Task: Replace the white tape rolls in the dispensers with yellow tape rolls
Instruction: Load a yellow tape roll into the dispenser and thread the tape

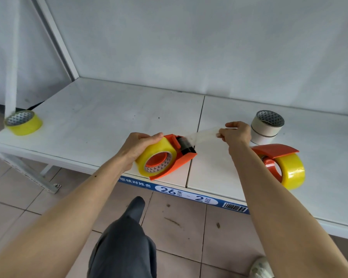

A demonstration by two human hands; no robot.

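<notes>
An orange dispenser (180,160) lies on the white shelf (100,125) near its front edge, with a yellow tape roll (156,156) seated in it. My left hand (138,146) grips that roll and the dispenser's back. My right hand (234,133) pinches the free end of a clear tape strip (201,135) drawn out past the dispenser's roller and blade. A second orange dispenser (273,152) with a yellow roll (292,172) lies at the right. Two white tape rolls (266,128) stand stacked behind my right hand.
A loose yellow tape roll (23,122) sits at the shelf's far left corner beside a tilted white upright (11,57). A blue label strip (185,194) runs along the shelf's front edge. Below are tiled floor, my dark trouser leg (125,243) and a shoe (260,267).
</notes>
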